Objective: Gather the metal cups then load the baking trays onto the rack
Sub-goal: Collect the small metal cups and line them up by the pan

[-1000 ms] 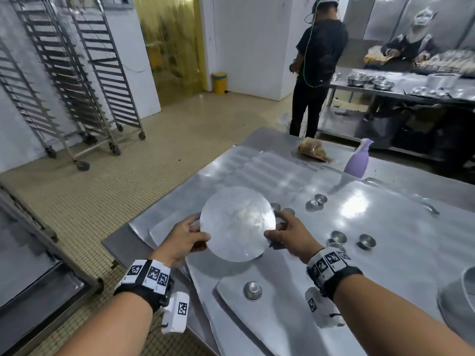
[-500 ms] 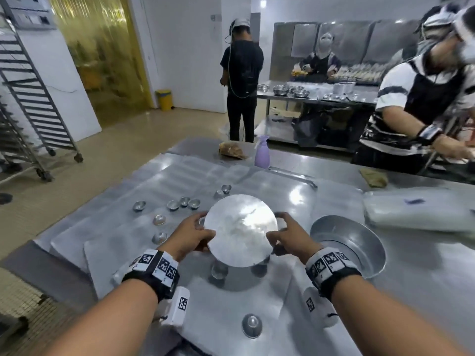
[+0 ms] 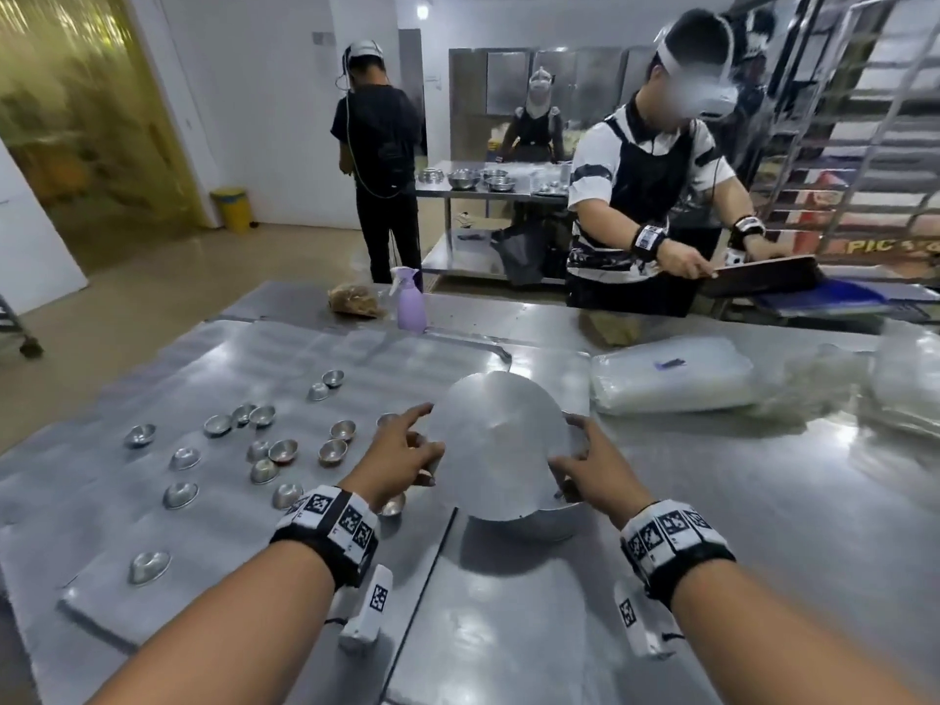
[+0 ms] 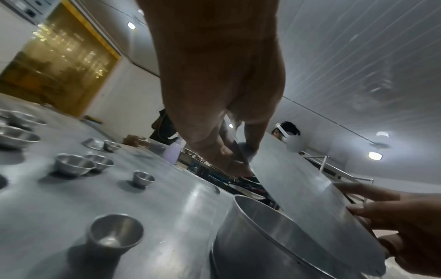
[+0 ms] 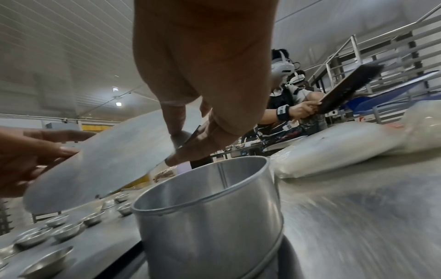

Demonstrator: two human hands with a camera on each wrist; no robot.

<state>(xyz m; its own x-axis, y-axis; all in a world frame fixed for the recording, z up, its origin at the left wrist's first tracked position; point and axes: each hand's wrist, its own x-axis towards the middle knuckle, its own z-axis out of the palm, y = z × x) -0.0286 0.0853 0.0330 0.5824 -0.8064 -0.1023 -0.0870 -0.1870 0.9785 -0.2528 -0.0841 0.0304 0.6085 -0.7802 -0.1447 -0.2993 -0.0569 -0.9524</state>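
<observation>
Both hands hold a round flat metal disc [image 3: 501, 445] tilted over an open round metal pan [image 3: 539, 521] on the steel table. My left hand [image 3: 407, 450] pinches the disc's left edge and my right hand [image 3: 580, 463] pinches its right edge. In the right wrist view the disc [image 5: 107, 162] slants above the pan [image 5: 210, 213], its lower edge near the rim. Several small metal cups [image 3: 285, 450] lie scattered on flat baking trays [image 3: 152, 501] to the left; the left wrist view shows cups [image 4: 114, 232] beside the pan [image 4: 274, 236].
A purple spray bottle [image 3: 409, 300] and a brown bag [image 3: 353, 300] stand at the table's far side. Plastic-wrapped packs [image 3: 671, 374] lie to the right. A person [image 3: 646, 195] works across the table near a rack [image 3: 864, 119]; other people stand farther back.
My view swung right from the floor racks to the table. Both hands carried the disc to the right and brought it tilted over the round pan.
</observation>
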